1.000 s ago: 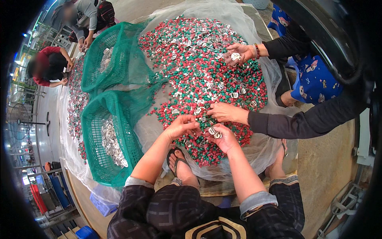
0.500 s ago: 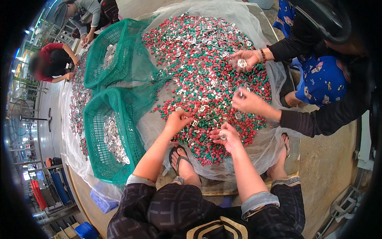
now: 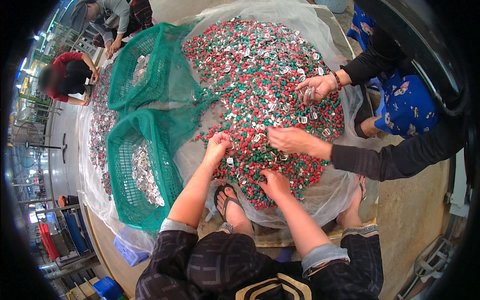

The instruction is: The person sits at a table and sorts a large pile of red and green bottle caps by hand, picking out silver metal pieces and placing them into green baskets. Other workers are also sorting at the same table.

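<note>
A heap of small red, green and white tumbling stones (image 3: 240,95), mixed with silver slotted metal buckles, is spread on white netting. At the heap's near left edge, my left hand (image 3: 218,148) is closed in a pinch; whatever is in its fingertips is too small to make out. Just below them shows a silver buckle (image 3: 230,161), and I cannot tell whether it touches them. My right hand (image 3: 275,185) is palm down on the near part of the heap, fingers curled inward. Its palm and anything inside are hidden.
Two green baskets (image 3: 114,172) draped with green mesh stand left, holding silver buckles (image 3: 145,175). From the right, a co-worker's hands (image 3: 295,141) reach over the heap; the farther hand (image 3: 317,89) holds buckles. Two other people work at far left. My sandalled feet flank the heap.
My right hand has turned palm down and shifted slightly left and nearer me; the silver piece in it is now hidden. My left hand has drawn slightly left. The co-worker's nearer hand has moved left.
</note>
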{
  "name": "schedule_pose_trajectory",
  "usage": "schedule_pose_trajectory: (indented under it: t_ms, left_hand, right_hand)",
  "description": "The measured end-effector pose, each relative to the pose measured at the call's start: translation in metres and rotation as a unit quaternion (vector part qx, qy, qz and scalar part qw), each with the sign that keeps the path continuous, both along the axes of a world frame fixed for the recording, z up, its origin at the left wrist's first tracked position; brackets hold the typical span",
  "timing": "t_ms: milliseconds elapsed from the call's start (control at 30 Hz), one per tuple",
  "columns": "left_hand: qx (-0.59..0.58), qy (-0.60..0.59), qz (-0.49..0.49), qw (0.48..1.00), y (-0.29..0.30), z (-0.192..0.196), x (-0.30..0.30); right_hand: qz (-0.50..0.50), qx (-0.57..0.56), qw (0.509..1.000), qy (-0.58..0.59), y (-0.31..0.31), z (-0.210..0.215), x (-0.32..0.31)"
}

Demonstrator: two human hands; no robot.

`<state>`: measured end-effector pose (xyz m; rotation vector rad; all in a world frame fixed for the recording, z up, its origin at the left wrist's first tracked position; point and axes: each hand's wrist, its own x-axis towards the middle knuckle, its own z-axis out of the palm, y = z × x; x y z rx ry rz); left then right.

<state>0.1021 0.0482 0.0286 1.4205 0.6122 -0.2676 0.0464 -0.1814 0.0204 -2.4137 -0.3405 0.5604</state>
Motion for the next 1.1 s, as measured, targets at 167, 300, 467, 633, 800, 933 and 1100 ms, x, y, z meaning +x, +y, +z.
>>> schedule_pose_trajectory:
  t_ms: [167,300,467,633,800,933,1100]
  left_hand:
    - [0.323,-0.107,-0.107,0.934,0.004,-0.038,0.0]
    - [0.406,-0.076,-0.151,0.898,0.0,-0.036,-0.003]
    - [0.32,-0.026,-0.157,0.934,0.014,-0.037,-0.006]
    - [0.3,-0.049,-0.16,0.939,0.011,-0.04,-0.009]
    - [0.354,-0.065,-0.178,0.916,-0.004,-0.03,-0.008]
    - [0.383,-0.058,-0.175,0.905,-0.011,-0.029,-0.005]
    - [0.282,-0.121,-0.199,0.931,-0.005,-0.026,-0.002]
  right_hand:
    - [0.038,-0.049,0.998,-0.005,0.003,0.0,-0.004]
    - [0.018,-0.011,1.0,-0.014,-0.001,-0.007,-0.004]
    - [-0.088,0.073,0.988,0.104,-0.006,-0.011,0.012]
    - [-0.223,0.265,0.908,0.233,-0.017,-0.02,0.026]
    - [-0.32,0.395,0.75,0.423,-0.027,-0.004,0.033]
    - [-0.312,0.45,0.696,0.465,-0.033,-0.004,0.033]
    - [-0.29,0.467,0.678,0.487,-0.033,0.001,0.036]
